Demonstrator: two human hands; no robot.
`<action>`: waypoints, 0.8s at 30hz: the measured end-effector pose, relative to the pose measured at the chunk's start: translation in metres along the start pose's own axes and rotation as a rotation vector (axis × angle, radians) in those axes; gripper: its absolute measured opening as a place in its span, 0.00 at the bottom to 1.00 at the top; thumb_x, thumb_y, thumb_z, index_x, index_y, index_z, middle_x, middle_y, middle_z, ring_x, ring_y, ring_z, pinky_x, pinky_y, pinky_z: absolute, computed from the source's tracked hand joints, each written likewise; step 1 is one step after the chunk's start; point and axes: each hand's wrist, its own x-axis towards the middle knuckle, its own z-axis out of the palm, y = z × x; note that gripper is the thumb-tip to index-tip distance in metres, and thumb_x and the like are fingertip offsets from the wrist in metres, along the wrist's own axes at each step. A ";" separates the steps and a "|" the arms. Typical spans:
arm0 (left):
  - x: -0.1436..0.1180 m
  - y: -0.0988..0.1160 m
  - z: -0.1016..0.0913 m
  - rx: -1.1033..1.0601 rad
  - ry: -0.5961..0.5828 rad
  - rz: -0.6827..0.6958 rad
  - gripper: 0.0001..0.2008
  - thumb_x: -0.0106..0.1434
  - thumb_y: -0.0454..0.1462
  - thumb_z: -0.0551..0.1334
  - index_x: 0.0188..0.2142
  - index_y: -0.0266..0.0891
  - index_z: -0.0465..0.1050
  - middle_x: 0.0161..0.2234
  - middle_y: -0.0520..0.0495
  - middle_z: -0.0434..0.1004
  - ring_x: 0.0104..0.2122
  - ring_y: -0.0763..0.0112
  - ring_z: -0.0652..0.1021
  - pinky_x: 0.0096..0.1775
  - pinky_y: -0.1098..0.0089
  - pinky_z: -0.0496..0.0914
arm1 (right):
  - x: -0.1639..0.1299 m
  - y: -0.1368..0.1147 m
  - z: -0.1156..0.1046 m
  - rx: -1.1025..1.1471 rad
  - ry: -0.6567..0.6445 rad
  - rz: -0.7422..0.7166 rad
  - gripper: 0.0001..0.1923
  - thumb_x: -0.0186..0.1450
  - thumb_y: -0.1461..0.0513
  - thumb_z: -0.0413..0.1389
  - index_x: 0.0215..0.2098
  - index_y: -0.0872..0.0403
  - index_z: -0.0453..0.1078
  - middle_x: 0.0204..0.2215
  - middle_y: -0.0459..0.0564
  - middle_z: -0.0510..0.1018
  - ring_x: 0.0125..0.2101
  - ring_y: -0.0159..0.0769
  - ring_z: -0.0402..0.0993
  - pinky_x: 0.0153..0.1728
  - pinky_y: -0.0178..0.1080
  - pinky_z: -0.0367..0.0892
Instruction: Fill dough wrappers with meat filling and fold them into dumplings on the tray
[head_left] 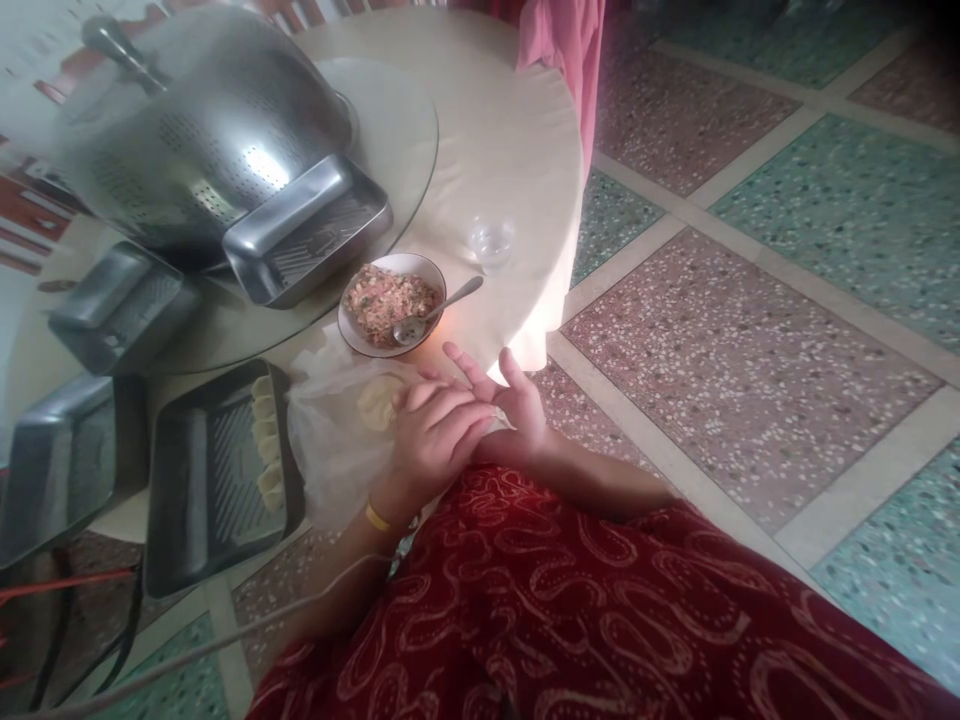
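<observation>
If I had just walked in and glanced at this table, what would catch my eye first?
Probably the big shiny perforated steel colander lying upturned at the far left of the round cream table. Next, the white bowl of pink minced filling with a metal spoon in it, right beyond the two hands. The left hand lies over the right hand, beside a round pale dough wrapper on a clear plastic bag; folded dumplings line a dark metal tray.
</observation>
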 end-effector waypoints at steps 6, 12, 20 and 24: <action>0.003 -0.001 -0.004 0.026 -0.025 -0.012 0.12 0.67 0.41 0.61 0.48 0.40 0.74 0.38 0.47 0.81 0.38 0.65 0.75 0.42 0.61 0.67 | -0.001 0.000 0.002 0.059 0.006 0.002 0.30 0.68 0.41 0.36 0.52 0.48 0.67 0.44 0.51 0.79 0.41 0.36 0.75 0.42 0.42 0.73; 0.008 -0.003 -0.006 -0.029 -0.171 0.002 0.07 0.68 0.39 0.59 0.40 0.47 0.77 0.38 0.52 0.78 0.38 0.65 0.73 0.42 0.60 0.67 | 0.000 0.001 -0.003 0.063 -0.001 0.026 0.31 0.66 0.39 0.43 0.54 0.49 0.66 0.39 0.50 0.80 0.40 0.37 0.77 0.41 0.42 0.74; 0.006 -0.005 -0.006 -0.098 -0.179 -0.063 0.16 0.67 0.45 0.59 0.51 0.44 0.72 0.42 0.47 0.80 0.40 0.62 0.74 0.43 0.59 0.66 | -0.004 0.003 -0.004 -0.023 -0.017 -0.053 0.31 0.66 0.39 0.40 0.55 0.47 0.66 0.45 0.50 0.79 0.46 0.40 0.75 0.47 0.49 0.71; 0.003 -0.002 -0.007 -0.033 -0.010 -0.123 0.08 0.67 0.39 0.60 0.42 0.42 0.74 0.39 0.47 0.81 0.39 0.65 0.77 0.43 0.60 0.66 | -0.001 0.005 -0.007 -0.038 0.002 -0.083 0.32 0.63 0.37 0.43 0.56 0.42 0.66 0.52 0.49 0.77 0.49 0.40 0.73 0.49 0.49 0.71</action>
